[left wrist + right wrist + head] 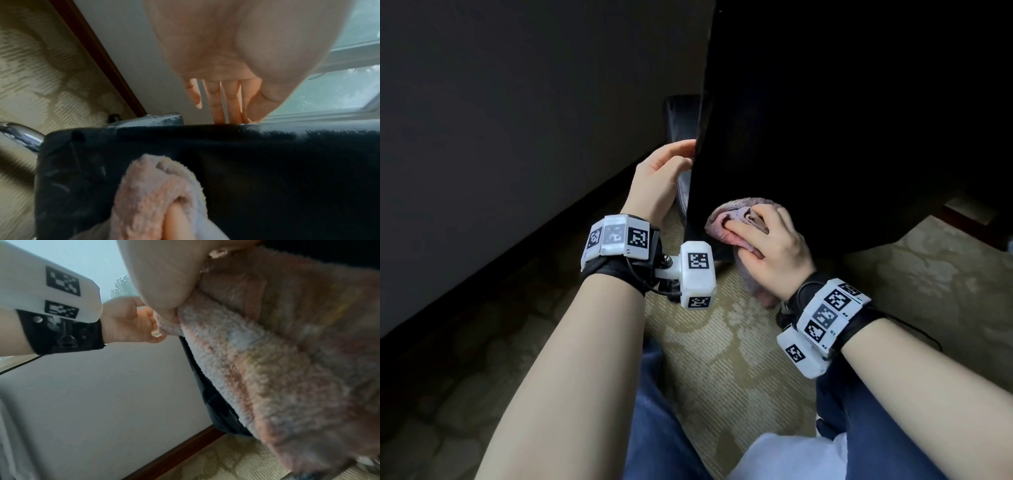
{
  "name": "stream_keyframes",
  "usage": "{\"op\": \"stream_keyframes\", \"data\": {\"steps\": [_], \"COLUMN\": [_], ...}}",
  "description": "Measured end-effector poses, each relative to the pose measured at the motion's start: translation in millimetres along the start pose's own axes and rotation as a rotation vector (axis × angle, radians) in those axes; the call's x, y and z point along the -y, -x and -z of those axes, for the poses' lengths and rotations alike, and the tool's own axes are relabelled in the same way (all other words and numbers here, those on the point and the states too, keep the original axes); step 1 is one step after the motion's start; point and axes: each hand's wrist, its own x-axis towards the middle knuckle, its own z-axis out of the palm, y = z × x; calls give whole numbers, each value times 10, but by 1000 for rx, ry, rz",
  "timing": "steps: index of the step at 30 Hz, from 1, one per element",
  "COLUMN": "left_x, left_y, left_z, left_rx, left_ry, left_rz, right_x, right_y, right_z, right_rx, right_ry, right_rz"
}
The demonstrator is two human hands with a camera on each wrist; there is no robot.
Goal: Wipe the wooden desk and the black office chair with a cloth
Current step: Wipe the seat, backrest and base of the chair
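Pressing against the lower back of the black chair, the cloth sat bunched near the chair's left edge, a loose tail of it hanging down past the wrist toward the carpet. The right hand held it there, its fingers curled over the crumpled pink terry and the thumb tucked into the folds, so the pad was gripped as well as pushed flat on the upholstery. The left hand steadied the chair at that same left edge; its fingers lay nearly straight and reached over the rim, more a brace than a clasp.

Judging by the fluffy pile and the way it slumped, the cloth looked soft, light and limp, so it would probably fold or slip off the palm unless kept wadded under the fingers; the bunched middle seemed the best place to hold it. The chair back looked smooth and firm, likely to swivel or roll if pushed without the bracing hand.

A pale wall with a dark skirting board ran to the left. No table was visible.
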Motion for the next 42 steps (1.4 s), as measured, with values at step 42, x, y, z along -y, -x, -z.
{"op": "stream_keyframes", "data": {"steps": [42], "left_x": [423], "left_y": [97], "left_z": [-346], "left_rx": [88], "left_ry": [-66], "left_rz": [-164], "right_x": [74], "right_y": [564], "right_z": [-718], "right_rx": [865], "right_ry": [254], "right_rz": [-240]}}
